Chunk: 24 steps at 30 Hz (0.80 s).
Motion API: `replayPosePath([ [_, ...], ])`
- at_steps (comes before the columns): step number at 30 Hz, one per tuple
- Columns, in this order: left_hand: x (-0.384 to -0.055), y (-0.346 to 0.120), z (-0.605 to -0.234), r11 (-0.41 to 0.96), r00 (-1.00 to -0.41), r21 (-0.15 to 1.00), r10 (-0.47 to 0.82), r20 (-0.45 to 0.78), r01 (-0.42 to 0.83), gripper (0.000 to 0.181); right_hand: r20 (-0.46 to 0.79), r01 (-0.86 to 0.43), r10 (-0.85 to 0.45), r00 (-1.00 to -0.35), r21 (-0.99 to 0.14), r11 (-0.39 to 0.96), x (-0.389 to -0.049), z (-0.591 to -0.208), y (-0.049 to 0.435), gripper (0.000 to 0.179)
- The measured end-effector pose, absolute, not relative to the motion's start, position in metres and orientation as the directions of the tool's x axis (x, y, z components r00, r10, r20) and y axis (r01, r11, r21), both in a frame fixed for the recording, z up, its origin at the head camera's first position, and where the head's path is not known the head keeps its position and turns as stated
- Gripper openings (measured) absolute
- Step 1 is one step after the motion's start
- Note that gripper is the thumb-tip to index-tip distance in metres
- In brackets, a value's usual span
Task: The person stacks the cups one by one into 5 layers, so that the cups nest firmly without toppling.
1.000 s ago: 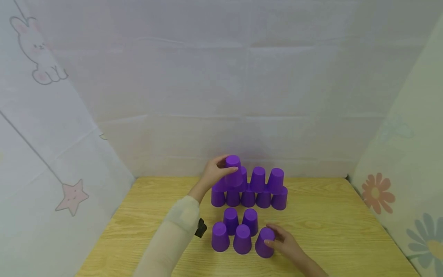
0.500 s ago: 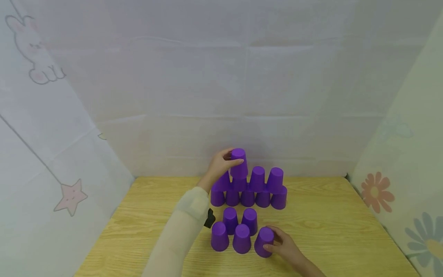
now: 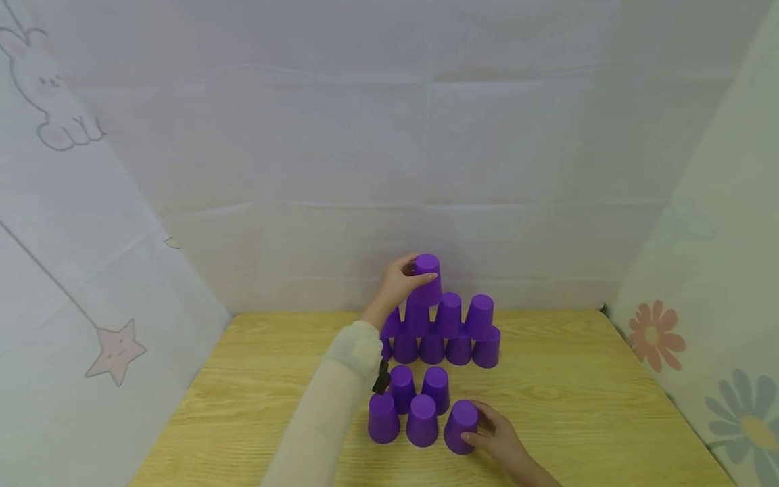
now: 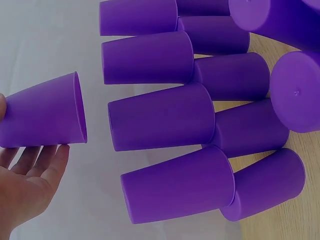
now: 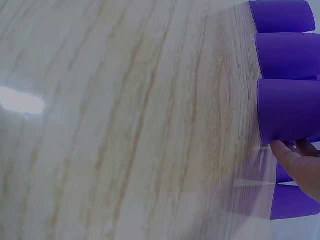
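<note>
My left hand grips an upside-down purple cup above a two-tier stack of like cups. In the left wrist view a gap shows between the rim of this held cup and the upper-tier cups. The upper tier stands on a lower row of cups, partly hidden by my forearm in the head view. Nearer to me, my right hand holds another inverted cup at the right end of a front group, thumb and fingers on its sides. That cup stands on the table.
Several inverted cups of the front group stand left of my right hand. The wooden table reaches back to a pale cloth wall. Decorated cloth hangs on both sides. A black device sits at my left wrist.
My left hand has lifted its cup up and to the right over the stack. My right hand keeps to the same front cup, while the head view has shifted slightly.
</note>
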<state>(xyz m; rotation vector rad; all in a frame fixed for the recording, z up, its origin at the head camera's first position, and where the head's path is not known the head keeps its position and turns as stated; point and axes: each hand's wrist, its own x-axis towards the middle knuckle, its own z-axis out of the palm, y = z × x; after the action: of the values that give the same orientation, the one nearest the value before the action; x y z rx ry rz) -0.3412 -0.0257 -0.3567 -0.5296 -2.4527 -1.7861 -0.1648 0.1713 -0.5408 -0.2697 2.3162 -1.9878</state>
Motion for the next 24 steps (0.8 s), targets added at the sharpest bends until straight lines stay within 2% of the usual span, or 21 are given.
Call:
replayPosePath([
  [6,-0.348,-0.018,-0.364,0.267,-0.938,0.904,0.190,0.290,0.334,0.056,0.028,-0.053,-0.161,-0.986,-0.987,0.150,-0.164,-0.542,0.171,0.056],
  [12,-0.353,-0.013,-0.370,0.268,-0.943,0.906,0.151,0.297,0.329,0.049,0.053,-0.073,-0.155,-0.986,-0.990,0.124,-0.165,-0.543,0.169,0.056],
  [24,-0.358,-0.004,-0.374,0.322,-0.954,0.901,0.163,0.251,0.292,0.056,0.063,-0.087,-0.168,-0.984,-0.987,0.135,-0.166,-0.547,0.167,0.057],
])
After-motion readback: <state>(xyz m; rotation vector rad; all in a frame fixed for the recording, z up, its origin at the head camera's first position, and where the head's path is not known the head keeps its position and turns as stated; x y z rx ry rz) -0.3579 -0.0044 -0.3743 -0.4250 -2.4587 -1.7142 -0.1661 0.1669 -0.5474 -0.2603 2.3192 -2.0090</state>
